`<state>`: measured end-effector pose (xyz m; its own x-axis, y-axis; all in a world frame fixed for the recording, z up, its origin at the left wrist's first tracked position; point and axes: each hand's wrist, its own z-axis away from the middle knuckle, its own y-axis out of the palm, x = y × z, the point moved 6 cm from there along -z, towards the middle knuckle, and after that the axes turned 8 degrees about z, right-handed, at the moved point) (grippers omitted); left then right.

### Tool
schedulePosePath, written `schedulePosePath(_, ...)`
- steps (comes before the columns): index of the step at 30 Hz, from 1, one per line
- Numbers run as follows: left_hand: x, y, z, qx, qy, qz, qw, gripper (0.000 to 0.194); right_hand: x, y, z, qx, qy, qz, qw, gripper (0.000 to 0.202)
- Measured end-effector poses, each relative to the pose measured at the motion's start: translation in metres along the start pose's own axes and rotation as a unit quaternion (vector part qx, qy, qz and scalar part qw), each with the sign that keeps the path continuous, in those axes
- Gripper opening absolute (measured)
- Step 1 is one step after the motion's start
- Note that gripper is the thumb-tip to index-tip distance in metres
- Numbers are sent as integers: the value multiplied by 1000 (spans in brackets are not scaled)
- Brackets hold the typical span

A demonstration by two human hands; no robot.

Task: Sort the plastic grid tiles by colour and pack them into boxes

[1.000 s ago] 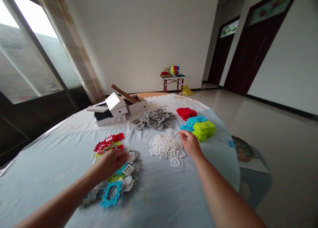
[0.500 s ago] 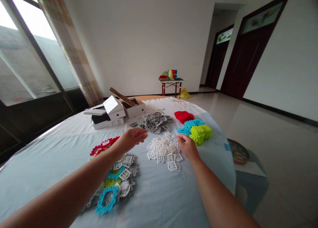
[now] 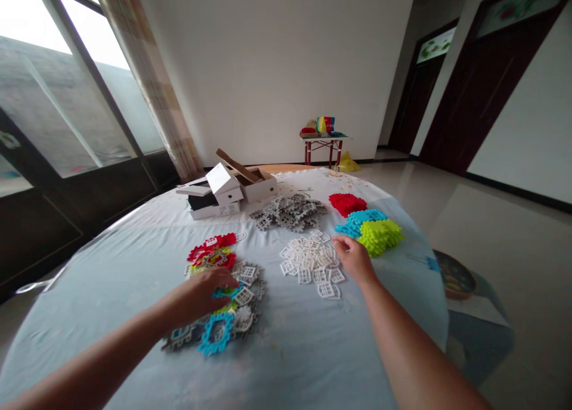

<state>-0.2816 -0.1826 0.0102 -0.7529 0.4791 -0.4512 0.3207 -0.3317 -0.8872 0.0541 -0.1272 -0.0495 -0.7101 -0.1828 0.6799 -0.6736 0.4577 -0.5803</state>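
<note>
My left hand [image 3: 210, 291] is over the mixed pile at the left, thumb and fingers apart, and covers part of it. That pile holds a blue toothed frame piece [image 3: 216, 334], red pieces [image 3: 210, 256], grey and green ones, and white window-shaped pieces [image 3: 244, 295]. My right hand [image 3: 353, 256] is at the right edge of a heap of white window-shaped pieces [image 3: 308, 258]. Its fingers are pinched together; what they hold, if anything, is too small to make out. Close to it lie green toothed pieces [image 3: 379, 237] and blue toothed pieces [image 3: 360, 221].
Grey toothed pieces [image 3: 290, 212] are heaped at mid-table, beyond the white ones. Red toothed pieces [image 3: 347, 204] lie at the back right. Open white boxes [image 3: 223, 195] stand at the back left. A small side table [image 3: 324, 139] is by the wall.
My left hand has moved down and back from beside the white heap to over the mixed pile. My right hand stays beside the white heap. The view has turned slightly left.
</note>
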Motion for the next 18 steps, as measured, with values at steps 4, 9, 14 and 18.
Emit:
schedulePosePath(4, -1, 14, -4, 4, 34, -33, 999, 28, -2, 0, 1, 3, 12, -2, 1000, 30)
schedulePosePath(9, -9, 19, -8, -6, 57, -38, 998, 24, 0, -3, 2, -1, 18, 5, 1000, 32)
schedulePosePath(14, -7, -2, -4, -72, 18, 4, 997, 32, 3, -5, 3, -5, 13, 13, 1000, 34)
schedulePosePath(18, 11, -10, -11, -72, -61, 72, 993, 33, 3, -5, 3, -9, 8, 13, 1000, 34)
